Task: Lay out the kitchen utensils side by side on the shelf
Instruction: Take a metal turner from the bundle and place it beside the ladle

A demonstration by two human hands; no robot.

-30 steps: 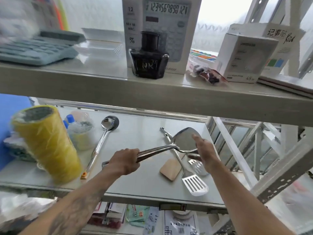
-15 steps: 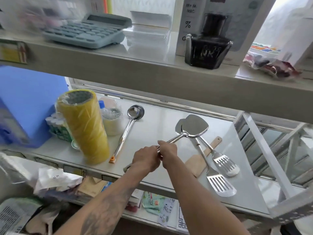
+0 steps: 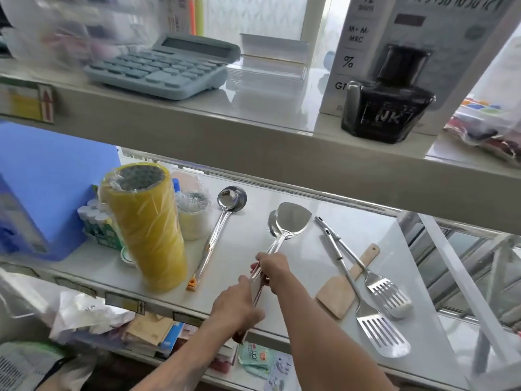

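A steel turner [image 3: 291,220] points its flat blade toward the back of the white middle shelf [image 3: 375,258]. My left hand [image 3: 235,304] grips the lower end of its handle at the shelf's front edge, and my right hand [image 3: 272,270] pinches the handle higher up. A steel ladle [image 3: 222,221] lies to the left, its bowl toward the back. To the right lie a wooden spatula [image 3: 344,286] and two slotted steel turners [image 3: 369,309] [image 3: 383,286], crossing each other over it.
A yellow tape roll stack [image 3: 146,224], a smaller wrapped roll [image 3: 194,218] and a blue box [image 3: 42,187] crowd the shelf's left. The upper shelf [image 3: 253,136] overhangs with a calculator [image 3: 166,66] and black ink bottle [image 3: 387,100]. White frame bars [image 3: 462,283] rise on the right.
The turner swung from lying across the shelf to pointing front-to-back. My right hand left the blade and slid down to the handle. The camera turned left and downward.
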